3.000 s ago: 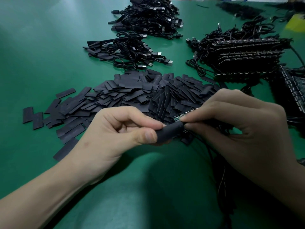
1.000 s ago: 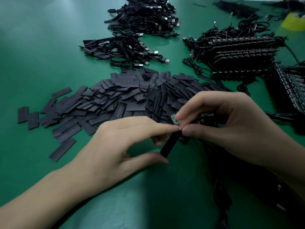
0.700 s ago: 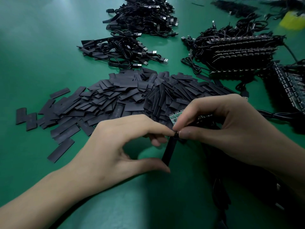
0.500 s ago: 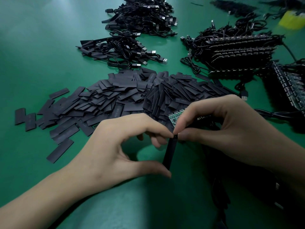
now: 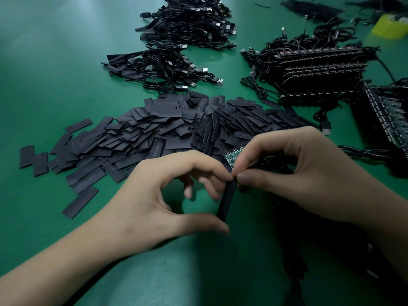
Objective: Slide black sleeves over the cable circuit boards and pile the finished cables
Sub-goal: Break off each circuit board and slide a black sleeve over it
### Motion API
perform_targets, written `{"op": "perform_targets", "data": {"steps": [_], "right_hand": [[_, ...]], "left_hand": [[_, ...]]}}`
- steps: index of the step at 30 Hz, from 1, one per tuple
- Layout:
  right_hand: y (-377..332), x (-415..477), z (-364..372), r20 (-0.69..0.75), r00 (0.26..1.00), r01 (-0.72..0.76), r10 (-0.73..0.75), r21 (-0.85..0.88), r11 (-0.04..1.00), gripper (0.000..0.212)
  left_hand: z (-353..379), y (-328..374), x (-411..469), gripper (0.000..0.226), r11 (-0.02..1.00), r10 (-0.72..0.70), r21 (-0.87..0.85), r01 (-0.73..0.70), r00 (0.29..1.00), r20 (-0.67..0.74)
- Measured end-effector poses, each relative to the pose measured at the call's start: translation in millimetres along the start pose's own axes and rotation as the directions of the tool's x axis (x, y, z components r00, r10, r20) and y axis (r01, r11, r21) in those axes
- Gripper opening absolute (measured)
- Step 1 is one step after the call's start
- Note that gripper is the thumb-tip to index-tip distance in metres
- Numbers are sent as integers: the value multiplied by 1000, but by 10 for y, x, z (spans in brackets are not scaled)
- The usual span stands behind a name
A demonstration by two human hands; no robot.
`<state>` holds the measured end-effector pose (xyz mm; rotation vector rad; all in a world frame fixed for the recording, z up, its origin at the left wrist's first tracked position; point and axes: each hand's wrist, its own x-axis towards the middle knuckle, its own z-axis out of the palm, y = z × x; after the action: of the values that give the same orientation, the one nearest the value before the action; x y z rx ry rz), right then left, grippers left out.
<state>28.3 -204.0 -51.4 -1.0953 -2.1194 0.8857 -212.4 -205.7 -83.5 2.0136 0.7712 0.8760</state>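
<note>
Matte black sleeve (image 5: 226, 202), a narrow flat tube, pinched end to end in grip of left hand (image 5: 154, 195). Small green circuit board (image 5: 231, 156) clamped in grip of right hand (image 5: 298, 173) at upper mouth of sleeve, over smooth green table (image 5: 55, 74).

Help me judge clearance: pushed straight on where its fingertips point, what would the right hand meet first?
Probably the short black tubular sleeve, its top end right at the fingertips of the right hand, which pinches the small green circuit board; the left hand's index fingertip lies just beyond. Depth is unclear.
</note>
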Motion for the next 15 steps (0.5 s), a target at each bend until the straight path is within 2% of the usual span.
{"op": "perform_targets", "data": {"steps": [6, 9, 12, 15], "right_hand": [[6, 8, -3, -25, 1000, 2, -1, 31, 1000, 7], [9, 11, -10, -31, 999, -7, 10, 73, 997, 6], [16, 13, -19, -40, 999, -14, 19, 121, 993, 4], [17, 20, -11, -45, 999, 2, 1, 83, 997, 5]], "left_hand": [[2, -10, 7, 57, 993, -30, -118, 27, 999, -20], [18, -14, 11, 48, 975, -86, -210, 74, 995, -47], [7, -16, 9, 37, 899, -189, -414, 145, 980, -68], [2, -20, 12, 35, 866, -206, -473, 164, 978, -38]]}}
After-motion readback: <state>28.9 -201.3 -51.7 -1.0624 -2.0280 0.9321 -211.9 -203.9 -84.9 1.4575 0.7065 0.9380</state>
